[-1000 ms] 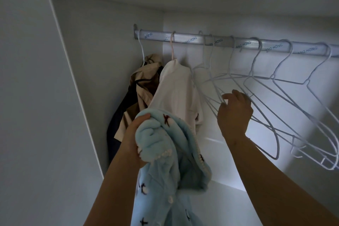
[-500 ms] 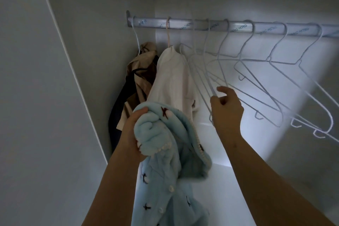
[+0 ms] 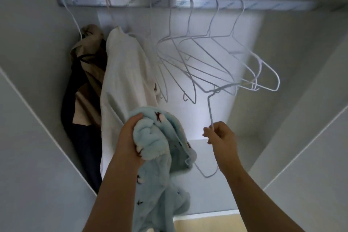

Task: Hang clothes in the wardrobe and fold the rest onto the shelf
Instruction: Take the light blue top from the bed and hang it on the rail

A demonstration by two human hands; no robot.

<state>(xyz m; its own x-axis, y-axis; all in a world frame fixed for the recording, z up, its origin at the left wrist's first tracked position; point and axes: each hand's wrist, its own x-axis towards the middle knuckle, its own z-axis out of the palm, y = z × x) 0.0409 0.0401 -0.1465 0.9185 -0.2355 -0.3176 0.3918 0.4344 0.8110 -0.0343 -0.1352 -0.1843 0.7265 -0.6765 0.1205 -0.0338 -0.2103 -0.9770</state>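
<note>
Blue fleece garment bunched in left hand, grip clamped on fabric, in front of open wardrobe, below rail. Right hand grip pinched on wire hanger stem, hanger off rail. Risks: hook close to empty hangers, may snag; thick bunched fleece may slip off thin wire; hanger end seems caught in folds.

Rail print, perhaps lettering, illegible
</note>
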